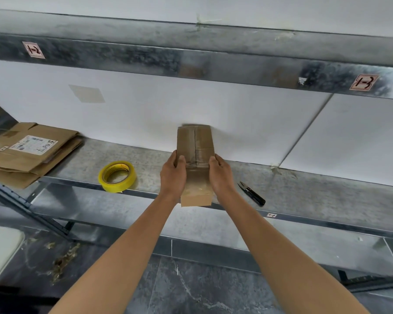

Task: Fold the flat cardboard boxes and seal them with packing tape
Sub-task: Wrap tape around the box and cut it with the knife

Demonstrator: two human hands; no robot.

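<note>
Cardboard box (195, 143), small and oblong, lies lengthwise between the two hands, its far end close to the white wall panel (145, 114) and its near end reaching past the front edge of the metal shelf (315, 189). The left hand (173, 175) grips the box's left side, thumb laid on the top face and fingers curled round the edge; the right hand (221, 175) grips the opposite side the same way, thumb on the upper edge. Glossy clear tape runs along the seam down the middle of the top face and over a cross strip between the two thumbs. Whether the box rests on the shelf or is held just above it cannot be told. Just left of the left hand, a yellow roll of packing tape (123, 184) lies flat near the shelf's front edge. Just right of the right hand lie black thread snips (252, 193), blades pointing toward the wall. Well to the left of both hands, beyond the tape roll, a stack of flat cardboard boxes (30, 159) lies at the end of the shelf, the top one bearing a white shipping label (33, 145). Above the hands runs an upper shelf beam (191, 57) with two handwritten tags stuck to it.
</note>
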